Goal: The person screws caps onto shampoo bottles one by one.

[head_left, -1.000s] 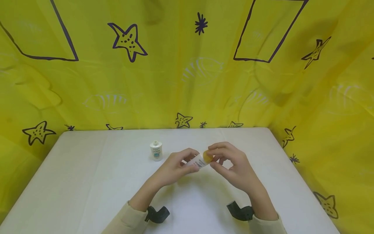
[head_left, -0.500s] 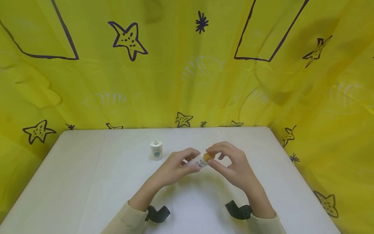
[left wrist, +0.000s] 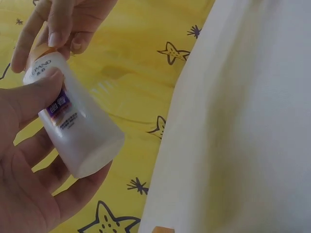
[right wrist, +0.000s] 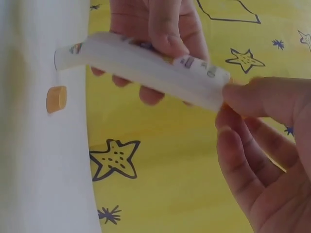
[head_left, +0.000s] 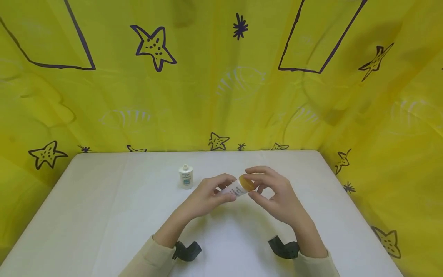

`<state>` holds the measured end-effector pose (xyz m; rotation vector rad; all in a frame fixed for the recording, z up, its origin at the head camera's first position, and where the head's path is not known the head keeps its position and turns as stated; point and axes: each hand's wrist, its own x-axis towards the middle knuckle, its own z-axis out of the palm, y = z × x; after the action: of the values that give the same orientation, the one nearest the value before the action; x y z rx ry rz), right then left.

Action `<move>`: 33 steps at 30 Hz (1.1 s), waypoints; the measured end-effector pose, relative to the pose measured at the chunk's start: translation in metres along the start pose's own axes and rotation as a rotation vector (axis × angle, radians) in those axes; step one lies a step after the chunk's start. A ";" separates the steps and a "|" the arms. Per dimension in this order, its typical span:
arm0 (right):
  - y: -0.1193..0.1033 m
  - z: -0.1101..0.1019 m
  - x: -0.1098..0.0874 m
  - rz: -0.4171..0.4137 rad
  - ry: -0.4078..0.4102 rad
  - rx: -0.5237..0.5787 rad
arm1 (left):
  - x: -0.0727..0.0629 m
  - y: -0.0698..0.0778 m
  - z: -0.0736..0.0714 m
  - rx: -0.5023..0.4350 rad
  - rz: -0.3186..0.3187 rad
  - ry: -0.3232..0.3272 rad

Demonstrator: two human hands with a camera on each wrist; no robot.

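My left hand (head_left: pixel 211 194) holds a white bottle (head_left: pixel 232 189) tilted above the table, its thumb across the printed label and its fingers behind. The bottle's orange cap (head_left: pixel 247 183) points up to the right. My right hand (head_left: pixel 277 194) pinches this cap between thumb and fingers. In the right wrist view the thumb (right wrist: pixel 262 99) and fingertips mostly hide the cap. Seen in the left wrist view, the bottle (left wrist: pixel 82 126) shows its base towards the camera, while the right fingers (left wrist: pixel 59 24) lie over the orange cap (left wrist: pixel 41 51).
A second white bottle (head_left: pixel 186 177) stands capless on the white table (head_left: pixel 114 200), left of my hands. A loose orange cap (right wrist: pixel 57 99) lies on the table in the right wrist view. A yellow curtain (head_left: pixel 194 96) with drawn stars hangs behind the table.
The right hand's fingers have shifted round the cap, closing in on it half a second ago and now sitting more spread over it. The left hand and bottle stay nearly where they were.
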<state>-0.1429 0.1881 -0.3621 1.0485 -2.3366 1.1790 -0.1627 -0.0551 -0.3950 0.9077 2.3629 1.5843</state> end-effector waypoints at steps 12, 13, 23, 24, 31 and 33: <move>0.009 -0.001 -0.001 -0.168 -0.028 0.146 | 0.000 -0.006 -0.007 -0.156 0.030 -0.232; 0.009 0.000 0.000 -0.191 -0.014 0.157 | -0.001 -0.005 -0.005 -0.171 0.038 -0.233; 0.002 0.009 0.000 0.020 0.140 0.004 | -0.003 0.005 0.014 0.095 0.089 0.027; 0.002 0.010 0.000 0.045 0.148 -0.013 | -0.003 0.006 0.016 0.143 0.099 0.058; 0.002 0.018 -0.001 0.114 0.228 -0.081 | -0.002 0.010 0.022 0.431 0.255 0.254; 0.003 0.018 -0.001 0.120 0.224 -0.087 | -0.002 0.010 0.021 0.446 0.262 0.270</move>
<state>-0.1439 0.1755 -0.3756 0.7159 -2.2768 1.1606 -0.1474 -0.0368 -0.3954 1.1927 2.9702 1.3515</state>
